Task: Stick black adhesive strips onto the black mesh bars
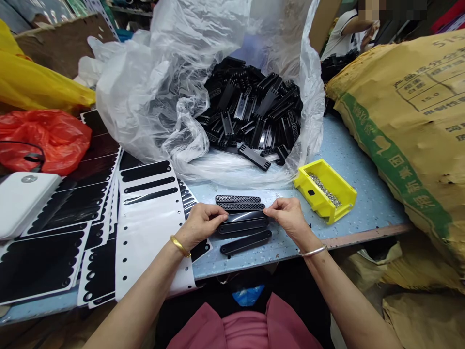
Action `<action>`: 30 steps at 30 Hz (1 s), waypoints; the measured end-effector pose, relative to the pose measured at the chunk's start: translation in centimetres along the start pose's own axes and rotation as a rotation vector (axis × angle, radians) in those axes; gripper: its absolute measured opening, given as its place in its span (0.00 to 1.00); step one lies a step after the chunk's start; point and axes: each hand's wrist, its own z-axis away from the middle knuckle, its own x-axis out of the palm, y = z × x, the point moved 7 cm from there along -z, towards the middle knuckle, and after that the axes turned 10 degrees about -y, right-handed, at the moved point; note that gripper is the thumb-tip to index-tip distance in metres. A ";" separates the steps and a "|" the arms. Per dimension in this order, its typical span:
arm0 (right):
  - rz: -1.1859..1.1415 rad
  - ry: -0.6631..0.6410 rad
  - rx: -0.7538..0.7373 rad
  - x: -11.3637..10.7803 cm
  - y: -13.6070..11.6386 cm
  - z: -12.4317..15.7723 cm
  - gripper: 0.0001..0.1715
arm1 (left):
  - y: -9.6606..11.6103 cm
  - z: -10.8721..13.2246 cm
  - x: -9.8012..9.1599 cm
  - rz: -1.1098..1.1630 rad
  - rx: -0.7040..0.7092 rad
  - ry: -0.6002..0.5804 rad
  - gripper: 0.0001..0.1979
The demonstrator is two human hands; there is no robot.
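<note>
In the middle of the table edge, my left hand (pixel 202 222) pinches the left end of a glossy black adhesive strip (pixel 245 216). At its right end, the same strip is pinched by my right hand (pixel 289 216). It lies stretched over a row of black plastic bars, and whether it touches the one beneath I cannot tell. A smooth bar (pixel 243 226) is just below the strip, with another bar (pixel 246 242) nearer me. Beyond the strip are bars with a crosshatched face (pixel 238 199). Left of my hands, a white backing sheet (pixel 148 237) carries several black strips.
A clear plastic bag (pixel 145 97) holds a heap of black plastic bars (pixel 254 111). The yellow bin (pixel 345 198) contains small metal parts (pixel 324 188). More sticker sheets (pixel 43 261), a white device (pixel 25 203) and a red bag (pixel 47 138) are left; a large sack (pixel 407 126) stands right.
</note>
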 end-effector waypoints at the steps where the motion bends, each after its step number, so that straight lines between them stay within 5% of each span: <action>1: 0.006 0.003 -0.004 0.0 0.0 0.0 0.10 | 0.0 0.0 0.0 -0.003 0.001 0.004 0.11; 26: 0.122 0.054 -0.065 0.1 -0.2 0.5 0.11 | 0.1 -0.1 0.0 -0.023 0.022 0.004 0.12; 30: 0.113 0.138 -0.050 -0.7 0.4 0.7 0.15 | 0.2 -0.1 0.1 -0.029 0.024 -0.007 0.12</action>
